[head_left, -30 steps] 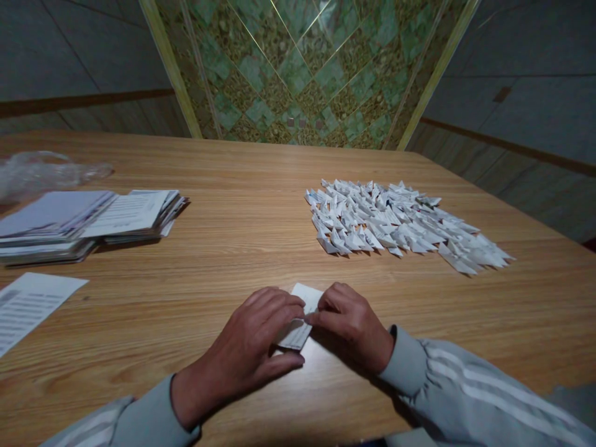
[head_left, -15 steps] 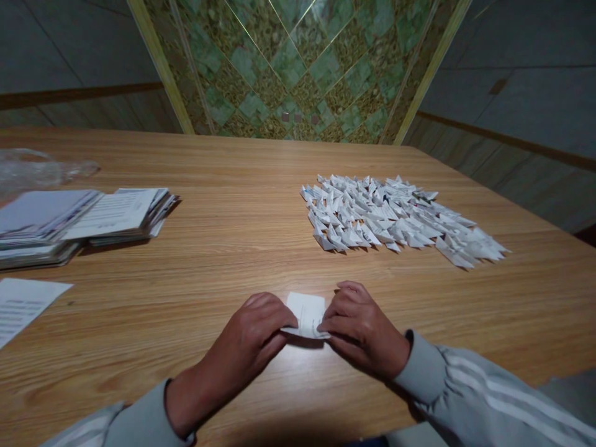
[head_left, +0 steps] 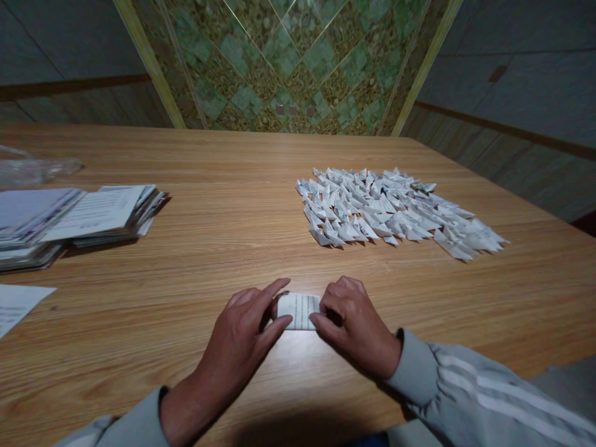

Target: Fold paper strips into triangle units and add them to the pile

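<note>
A small folded slip of printed white paper [head_left: 298,310] lies flat on the wooden table [head_left: 233,223], close to the near edge. My left hand [head_left: 242,338] holds its left end between forefinger and thumb. My right hand [head_left: 351,323] presses on its right end with curled fingers. Both wrists wear grey sleeves, the right one with white stripes. Beyond my right hand lies a spread of several small folded white paper pieces [head_left: 391,211], set out in rows.
Stacks of printed sheets [head_left: 79,217] sit at the left of the table, with clear plastic wrap [head_left: 32,171] behind them. A single printed sheet [head_left: 16,304] lies at the left edge. A green patterned wall panel [head_left: 288,62] stands beyond the table.
The paper, held tilted and partly lifted a second ago, now lies flat as a narrower folded strip. Both hands have shifted onto its ends, and the view has tipped slightly down.
</note>
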A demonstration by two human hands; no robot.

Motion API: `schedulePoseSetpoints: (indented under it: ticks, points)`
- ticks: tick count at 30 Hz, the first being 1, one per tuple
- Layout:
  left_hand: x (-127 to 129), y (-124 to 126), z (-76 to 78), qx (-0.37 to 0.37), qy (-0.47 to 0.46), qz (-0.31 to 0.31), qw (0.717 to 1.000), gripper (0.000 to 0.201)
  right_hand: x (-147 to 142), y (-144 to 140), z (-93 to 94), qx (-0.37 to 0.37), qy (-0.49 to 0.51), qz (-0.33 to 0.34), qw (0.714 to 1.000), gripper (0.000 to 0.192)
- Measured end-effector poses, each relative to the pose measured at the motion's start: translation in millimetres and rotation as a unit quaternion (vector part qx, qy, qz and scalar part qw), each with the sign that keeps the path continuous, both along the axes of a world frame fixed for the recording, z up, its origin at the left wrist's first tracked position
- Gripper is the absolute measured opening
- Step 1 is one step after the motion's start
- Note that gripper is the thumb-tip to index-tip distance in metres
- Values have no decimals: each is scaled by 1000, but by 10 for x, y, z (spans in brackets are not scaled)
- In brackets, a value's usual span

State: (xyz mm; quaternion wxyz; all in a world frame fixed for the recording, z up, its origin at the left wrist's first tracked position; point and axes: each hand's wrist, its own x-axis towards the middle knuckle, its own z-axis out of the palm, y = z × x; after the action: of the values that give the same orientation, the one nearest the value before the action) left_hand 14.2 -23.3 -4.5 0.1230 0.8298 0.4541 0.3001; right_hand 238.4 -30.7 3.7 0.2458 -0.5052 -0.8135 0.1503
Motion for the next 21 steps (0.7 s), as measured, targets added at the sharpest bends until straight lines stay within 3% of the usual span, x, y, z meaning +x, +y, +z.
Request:
schedulePoseSetpoints:
  ticks: [14, 21]
  points:
    - [23, 47, -12, 117, 113, 13, 987, 44, -32, -42, 5, 27, -51, -26, 998, 17]
    - [65, 37, 23, 165, 155, 16, 974, 32, -61, -41, -6, 48, -94, -29, 994, 16]
